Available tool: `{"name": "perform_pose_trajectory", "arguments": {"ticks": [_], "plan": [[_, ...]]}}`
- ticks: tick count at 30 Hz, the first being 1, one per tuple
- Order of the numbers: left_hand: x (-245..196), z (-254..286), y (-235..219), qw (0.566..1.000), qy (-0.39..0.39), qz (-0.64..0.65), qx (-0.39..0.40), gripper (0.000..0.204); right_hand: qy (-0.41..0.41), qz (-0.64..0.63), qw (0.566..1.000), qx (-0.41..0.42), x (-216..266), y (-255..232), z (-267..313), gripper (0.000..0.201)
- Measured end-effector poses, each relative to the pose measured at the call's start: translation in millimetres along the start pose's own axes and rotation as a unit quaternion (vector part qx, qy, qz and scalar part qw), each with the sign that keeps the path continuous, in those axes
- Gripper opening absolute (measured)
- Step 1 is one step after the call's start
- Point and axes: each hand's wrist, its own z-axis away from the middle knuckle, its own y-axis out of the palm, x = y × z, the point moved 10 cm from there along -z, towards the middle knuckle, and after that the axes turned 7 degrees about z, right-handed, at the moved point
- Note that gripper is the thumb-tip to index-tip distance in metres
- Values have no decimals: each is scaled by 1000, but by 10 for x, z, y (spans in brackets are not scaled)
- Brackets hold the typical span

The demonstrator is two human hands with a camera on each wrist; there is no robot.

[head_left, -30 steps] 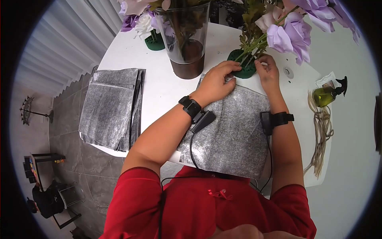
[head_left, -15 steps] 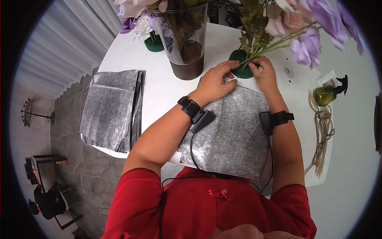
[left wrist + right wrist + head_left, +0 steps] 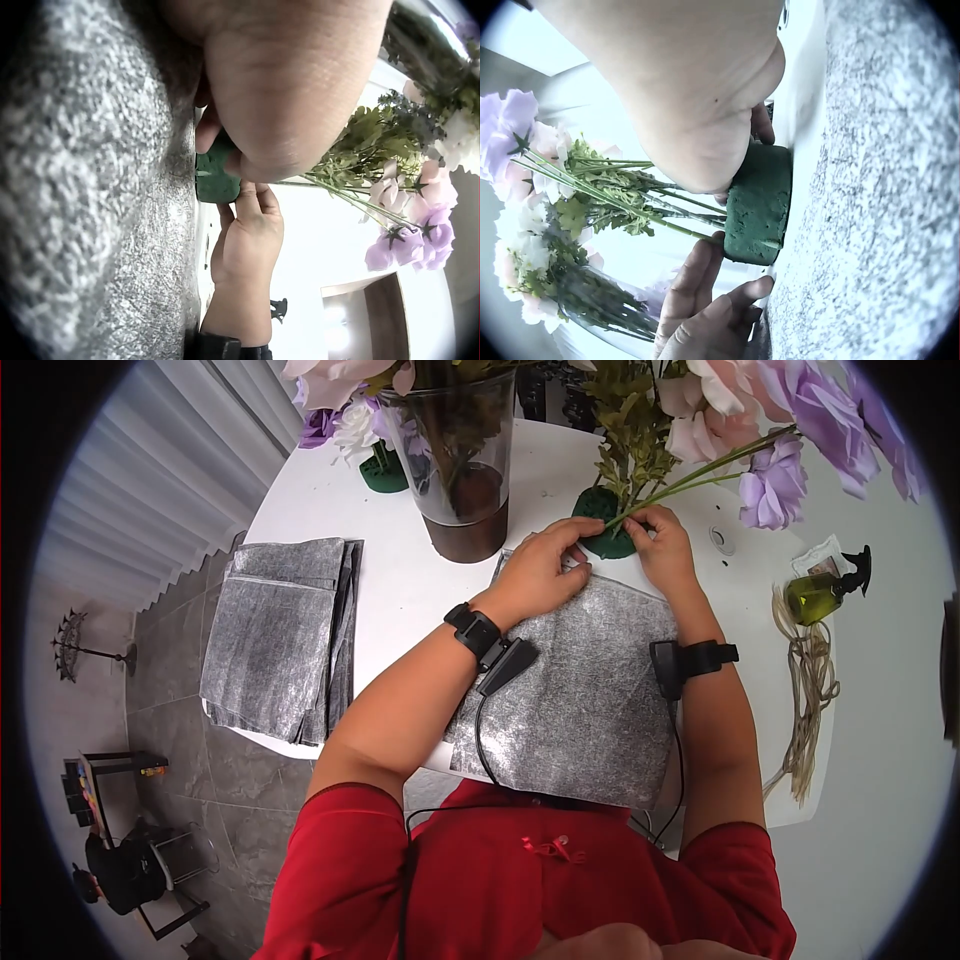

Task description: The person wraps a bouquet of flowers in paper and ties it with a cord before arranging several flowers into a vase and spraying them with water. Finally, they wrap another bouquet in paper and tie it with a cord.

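A block of green floral foam (image 3: pixel 610 545) stands on the white table, with leafy stems and thin green flower stems (image 3: pixel 700 476) in it. These lean right toward lavender and pink artificial roses (image 3: pixel 773 486). My left hand (image 3: pixel 540 572) lies at the block's left; its fingertips touch the foam's top edge by a stem, its thumb apart. My right hand (image 3: pixel 667 555) grips the right side of the block, thumb over the top and fingers down the side. In the right wrist view, a cut stem end pokes from the foam (image 3: pixel 756 206) near its base.
Grey fibrous sheets (image 3: pixel 590 690) lie under my forearms, and another stack (image 3: pixel 270 640) sits at the left. A tall clear vase (image 3: pixel 465 510) of flowers stands behind my left hand. On the right are a green pump bottle (image 3: pixel 815 598) and a raffia bundle (image 3: pixel 805 700).
The lavender roses have swung to the right and their stems slant lower. My right thumb has shifted left onto the foam, while my left hand has stayed nearly in place.
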Motion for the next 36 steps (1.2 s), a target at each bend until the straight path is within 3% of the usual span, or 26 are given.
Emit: {"name": "perform_pose_trajectory", "arguments": {"ticks": [4, 8, 10, 13, 16, 28, 36], "plan": [[0, -2, -5, 1000, 3, -2, -6, 46, 33, -35, 998, -45, -24, -40, 41, 15], [9, 7, -10, 1000, -6, 3, -3, 46, 93, -127, 987, -25, -149, -5, 54, 14], [8, -2, -4, 1000, 2, 5, 1, 46, -30, -51, 998, -11, 94, -43, 35, 14], [64, -4, -16, 1000, 3, 2, -11, 46, -66, -71, 995, 12, 255, -36, 41, 14], [74, 0, 14, 1000, -21, -9, 16, 49, -100, -42, 994, -17, 282, -14, 77, 15], [35, 8, 17, 999, -24, -6, 27, 52, -21, -93, 994, 52, 230, 57, 44, 17], [50, 13, -5, 1000, -17, -11, 15, 48, -33, -90, 992, 83, 229, 87, 24, 19]]}}
